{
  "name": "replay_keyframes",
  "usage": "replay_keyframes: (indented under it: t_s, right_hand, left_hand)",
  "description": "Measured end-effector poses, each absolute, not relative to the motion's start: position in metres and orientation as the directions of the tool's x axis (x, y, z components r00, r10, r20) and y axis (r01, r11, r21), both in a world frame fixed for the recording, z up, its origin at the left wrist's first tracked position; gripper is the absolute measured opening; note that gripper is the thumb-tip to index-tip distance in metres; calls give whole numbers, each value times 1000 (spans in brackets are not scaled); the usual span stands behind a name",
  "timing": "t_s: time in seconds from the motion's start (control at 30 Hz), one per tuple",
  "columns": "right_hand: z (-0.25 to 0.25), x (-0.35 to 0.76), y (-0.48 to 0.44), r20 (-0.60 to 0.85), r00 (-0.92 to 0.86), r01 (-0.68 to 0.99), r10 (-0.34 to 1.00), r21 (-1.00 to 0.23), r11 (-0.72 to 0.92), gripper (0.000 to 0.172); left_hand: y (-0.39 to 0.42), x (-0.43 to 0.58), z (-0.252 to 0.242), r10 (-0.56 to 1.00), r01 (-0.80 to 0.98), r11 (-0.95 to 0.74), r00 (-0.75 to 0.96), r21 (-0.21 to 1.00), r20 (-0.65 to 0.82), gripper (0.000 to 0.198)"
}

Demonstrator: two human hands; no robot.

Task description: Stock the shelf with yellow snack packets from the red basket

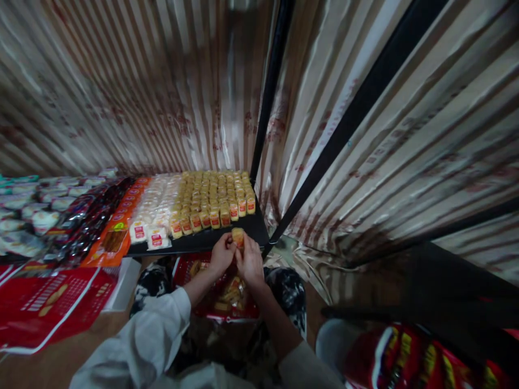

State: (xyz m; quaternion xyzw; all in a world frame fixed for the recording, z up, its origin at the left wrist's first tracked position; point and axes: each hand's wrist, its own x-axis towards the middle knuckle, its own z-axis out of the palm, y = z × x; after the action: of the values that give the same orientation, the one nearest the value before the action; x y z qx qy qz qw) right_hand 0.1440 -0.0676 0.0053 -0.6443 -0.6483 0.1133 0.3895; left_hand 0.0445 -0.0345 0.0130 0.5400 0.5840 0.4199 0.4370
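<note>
My left hand (222,254) and my right hand (250,263) are both closed on one small yellow wrapped snack pack (238,236), held at the front edge of the black shelf (211,240). Just beyond it stand rows of the same yellow packs with red labels (214,200). Under my hands a red basket (190,270) rests on my lap, holding more of these packs.
White packs with red labels (156,208), orange packets (117,229), dark packets (87,219) and pale round packs (36,208) fill the shelf leftwards. Black rack poles (270,102) cross a striped curtain. Red cartons (52,308) lie left; red snack bags (409,356) bottom right.
</note>
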Motion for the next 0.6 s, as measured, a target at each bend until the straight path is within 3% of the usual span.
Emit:
replay_keyframes:
  t_s: [0.13, 0.47, 0.6]
  right_hand:
    - [-3, 144, -56, 360, 175, 777, 916, -622, 96, 52]
    - [-20, 150, 0, 360, 233, 755, 903, -652, 65, 48]
    - [-23, 145, 18, 362, 220, 778, 906, -626, 61, 48]
  left_hand:
    - [-28, 54, 18, 998, 391, 59, -32, 918, -51, 27]
    - [-16, 62, 23, 993, 396, 14, -115, 918, 35, 42]
    - [-16, 54, 17, 995, 443, -37, -64, 896, 73, 40]
